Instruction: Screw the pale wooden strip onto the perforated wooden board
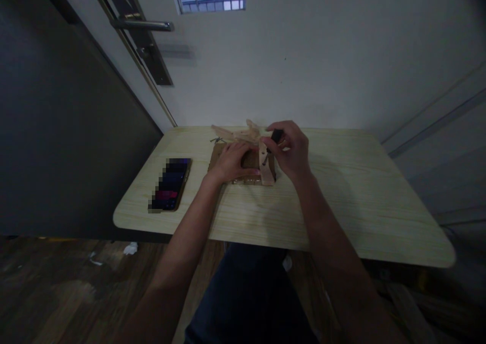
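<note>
My right hand is closed round the black handle of a screwdriver. Its thin shaft points down and left to a pale beige strip with dark screw-like spots. That strip lies across the right end of a brown board, which looks like cardboard. My left hand lies on the board with fingers and thumb spread, the thumb reaching to the strip's edge. Behind the board are more beige strips, partly hidden by my fingers. Several small dark screws lie beside the board's far left corner.
A phone rests on the left part of the pale wooden table. Behind the table stands a white door with a metal handle at the upper left. My legs are under the table's front edge.
</note>
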A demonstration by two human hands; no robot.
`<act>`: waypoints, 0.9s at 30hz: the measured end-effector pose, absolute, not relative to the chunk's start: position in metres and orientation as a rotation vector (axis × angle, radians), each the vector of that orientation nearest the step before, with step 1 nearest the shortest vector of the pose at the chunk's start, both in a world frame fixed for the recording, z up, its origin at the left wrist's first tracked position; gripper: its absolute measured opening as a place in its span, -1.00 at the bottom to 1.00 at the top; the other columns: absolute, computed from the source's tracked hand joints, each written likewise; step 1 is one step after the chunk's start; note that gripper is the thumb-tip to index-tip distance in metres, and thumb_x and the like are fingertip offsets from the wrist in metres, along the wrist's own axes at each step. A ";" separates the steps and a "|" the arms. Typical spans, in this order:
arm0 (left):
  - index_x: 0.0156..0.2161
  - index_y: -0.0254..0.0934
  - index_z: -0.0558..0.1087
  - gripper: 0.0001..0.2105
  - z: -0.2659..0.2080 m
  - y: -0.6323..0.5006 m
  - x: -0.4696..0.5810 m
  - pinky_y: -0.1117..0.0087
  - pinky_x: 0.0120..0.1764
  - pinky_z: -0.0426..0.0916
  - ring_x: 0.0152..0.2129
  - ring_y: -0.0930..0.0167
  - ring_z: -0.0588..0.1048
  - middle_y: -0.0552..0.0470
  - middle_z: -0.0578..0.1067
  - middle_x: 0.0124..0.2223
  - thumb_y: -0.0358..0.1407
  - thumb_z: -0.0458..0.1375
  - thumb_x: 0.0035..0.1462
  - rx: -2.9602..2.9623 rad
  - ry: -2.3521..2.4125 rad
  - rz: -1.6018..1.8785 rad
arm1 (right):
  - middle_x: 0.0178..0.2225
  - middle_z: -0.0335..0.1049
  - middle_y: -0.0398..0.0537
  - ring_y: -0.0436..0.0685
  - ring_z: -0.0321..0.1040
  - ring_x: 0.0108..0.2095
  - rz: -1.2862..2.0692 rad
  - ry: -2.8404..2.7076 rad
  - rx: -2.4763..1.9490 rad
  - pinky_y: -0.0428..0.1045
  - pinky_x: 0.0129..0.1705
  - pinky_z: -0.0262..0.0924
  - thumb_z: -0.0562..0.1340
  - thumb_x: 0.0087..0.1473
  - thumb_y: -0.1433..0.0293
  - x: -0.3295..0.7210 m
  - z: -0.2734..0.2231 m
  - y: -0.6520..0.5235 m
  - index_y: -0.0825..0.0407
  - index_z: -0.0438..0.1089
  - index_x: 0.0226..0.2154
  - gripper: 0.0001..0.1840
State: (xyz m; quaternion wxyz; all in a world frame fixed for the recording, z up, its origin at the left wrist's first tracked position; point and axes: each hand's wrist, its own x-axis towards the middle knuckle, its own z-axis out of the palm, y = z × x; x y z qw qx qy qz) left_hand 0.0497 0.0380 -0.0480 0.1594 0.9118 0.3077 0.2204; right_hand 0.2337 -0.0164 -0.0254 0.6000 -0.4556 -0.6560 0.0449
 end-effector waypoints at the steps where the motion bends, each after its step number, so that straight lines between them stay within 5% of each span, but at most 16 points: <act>1: 0.08 -0.18 0.35 -0.36 -0.048 0.038 0.050 0.00 0.16 0.16 0.11 0.09 0.35 -0.14 0.43 0.13 0.09 0.31 -0.06 2.607 0.876 0.631 | -0.33 0.39 -0.15 -0.05 0.26 -0.48 0.118 -1.542 -1.055 -0.12 -0.51 0.25 0.27 0.05 0.02 0.233 -0.024 -0.017 -0.09 0.43 -0.26 -0.65; 10: 0.13 -0.17 0.33 -0.33 -0.049 0.038 0.049 -0.04 0.18 0.15 0.16 0.08 0.32 -0.15 0.40 0.18 0.06 0.32 -0.06 2.597 0.868 0.647 | -0.08 0.49 0.01 0.06 0.51 -0.17 0.635 -1.645 -0.777 0.01 -0.11 0.44 0.13 0.16 -0.03 0.238 -0.022 -0.020 -0.05 0.32 0.03 -0.47; 16: 0.10 -0.15 0.34 -0.36 -0.049 0.038 0.050 -0.02 0.16 0.18 0.12 0.09 0.36 -0.13 0.42 0.15 0.05 0.33 -0.06 2.605 0.876 0.651 | -0.26 0.50 -0.11 0.00 0.52 -0.33 0.583 -1.595 -0.843 -0.04 -0.24 0.45 0.24 0.07 -0.01 0.242 -0.027 -0.013 -0.09 0.32 0.03 -0.45; 22: 0.09 -0.17 0.35 -0.35 -0.050 0.038 0.050 -0.02 0.15 0.17 0.11 0.08 0.35 -0.14 0.43 0.13 0.07 0.33 -0.07 2.619 0.895 0.645 | -0.38 0.38 -0.20 -0.03 0.39 -0.44 0.390 -1.513 -0.940 -0.15 -0.53 0.30 0.37 -0.10 0.00 0.237 -0.030 -0.012 -0.12 0.38 -0.18 -0.52; 27: 0.08 -0.17 0.35 -0.36 -0.049 0.037 0.050 -0.01 0.16 0.16 0.10 0.09 0.36 -0.14 0.44 0.12 0.08 0.32 -0.07 2.604 0.887 0.635 | -0.32 0.38 -0.13 -0.01 0.29 -0.42 0.156 -1.582 -1.011 -0.09 -0.45 0.33 0.30 0.04 0.07 0.239 -0.027 -0.013 -0.12 0.47 -0.19 -0.67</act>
